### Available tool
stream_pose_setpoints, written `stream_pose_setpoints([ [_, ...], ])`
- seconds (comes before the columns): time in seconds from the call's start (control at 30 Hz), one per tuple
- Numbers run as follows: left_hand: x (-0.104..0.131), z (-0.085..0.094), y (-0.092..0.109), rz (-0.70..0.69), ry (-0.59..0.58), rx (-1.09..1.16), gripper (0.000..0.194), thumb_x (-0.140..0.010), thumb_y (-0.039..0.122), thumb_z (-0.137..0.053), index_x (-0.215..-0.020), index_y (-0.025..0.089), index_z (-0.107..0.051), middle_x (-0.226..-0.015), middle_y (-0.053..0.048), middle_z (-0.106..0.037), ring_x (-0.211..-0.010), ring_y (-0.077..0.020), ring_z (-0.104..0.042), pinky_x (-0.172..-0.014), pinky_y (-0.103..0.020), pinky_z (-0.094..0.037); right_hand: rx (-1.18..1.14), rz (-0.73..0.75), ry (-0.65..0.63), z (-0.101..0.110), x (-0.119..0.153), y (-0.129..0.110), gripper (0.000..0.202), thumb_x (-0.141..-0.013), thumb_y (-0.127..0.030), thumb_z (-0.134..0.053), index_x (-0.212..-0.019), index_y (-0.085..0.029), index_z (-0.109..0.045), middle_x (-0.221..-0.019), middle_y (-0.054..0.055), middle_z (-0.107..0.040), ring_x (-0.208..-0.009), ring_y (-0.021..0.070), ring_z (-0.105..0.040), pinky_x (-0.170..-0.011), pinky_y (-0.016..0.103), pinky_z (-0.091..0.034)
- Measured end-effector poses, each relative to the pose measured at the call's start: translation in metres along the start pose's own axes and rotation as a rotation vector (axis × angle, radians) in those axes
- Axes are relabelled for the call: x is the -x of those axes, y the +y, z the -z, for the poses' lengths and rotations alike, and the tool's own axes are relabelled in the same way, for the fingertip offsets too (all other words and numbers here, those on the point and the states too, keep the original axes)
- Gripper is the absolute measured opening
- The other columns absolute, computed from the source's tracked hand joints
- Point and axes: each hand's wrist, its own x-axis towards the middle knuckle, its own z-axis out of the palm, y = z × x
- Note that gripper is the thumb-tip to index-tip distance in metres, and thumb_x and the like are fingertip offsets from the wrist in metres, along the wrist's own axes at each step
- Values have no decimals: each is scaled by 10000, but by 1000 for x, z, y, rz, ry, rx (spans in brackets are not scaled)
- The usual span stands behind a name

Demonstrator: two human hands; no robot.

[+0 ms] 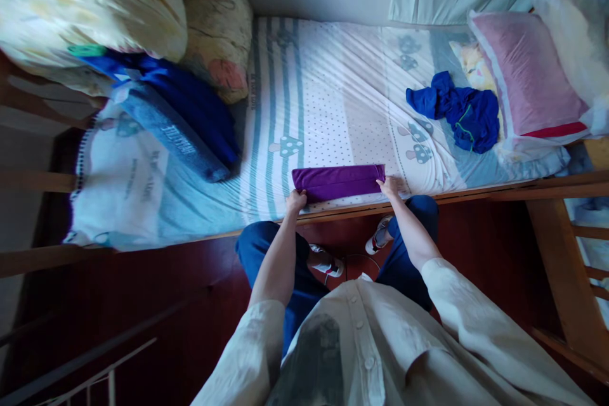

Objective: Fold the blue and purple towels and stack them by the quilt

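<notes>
A purple towel [339, 183], folded into a long flat strip, lies along the near edge of the bed. My left hand [296, 200] grips its near left corner, the fingers curled closed. At the opposite end, my right hand [389, 187] pinches the right edge between thumb and fingers. The sheet [328, 120] beneath has stripes, dots and mushroom prints.
A folded grey-blue towel [176, 133] and dark blue cloth [209, 108] lie left, beside bulky bedding [219, 32]. Crumpled blue clothing [469, 111] and a pink pillow [528, 73] are on the right. A wooden rail [537, 189] runs along the bed's front.
</notes>
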Motion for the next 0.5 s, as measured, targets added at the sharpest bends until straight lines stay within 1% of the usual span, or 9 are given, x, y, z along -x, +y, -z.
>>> stream_pose_setpoints([
  [0.1, -2, -2, -1, 2, 5, 0, 427, -952, 335, -505, -1258, 74, -648, -1241, -274, -703, -1249, -394, -643, -1022, -504, -508, -25, -27, 11, -2, -1, -1, 488, -1037, -455, -536, -1293, -65, -679, -1275, 258, -702, -1218, 327, -679, -1031, 372, -499],
  [0.27, 1, -4, 1, -1, 19, -16, 412, -965, 333, -482, -1249, 77, -637, -1231, -277, -704, -1261, -396, -633, -1020, -510, -504, -46, 14, 17, -3, -3, 2, 512, -1023, -473, -551, -1275, -48, -685, -1235, 265, -714, -1202, 330, -681, -1030, 369, -499],
  [0.4, 15, -2, 6, -23, 49, -31, 418, -985, 339, -458, -1270, 71, -604, -1226, -293, -694, -1253, -405, -634, -1021, -518, -493, -28, 10, 17, 1, 5, 0, 500, -1040, -460, -510, -1312, -66, -654, -1292, 253, -688, -1251, 316, -652, -1045, 370, -490],
  [0.5, 31, 2, 7, -69, 64, -30, 444, -999, 336, -432, -1321, 62, -567, -1246, -288, -682, -1254, -396, -629, -1040, -507, -484, -15, 36, 39, 7, 18, -1, 493, -1050, -399, -481, -1406, -71, -572, -1299, 252, -678, -1248, 326, -643, -1062, 427, -484],
])
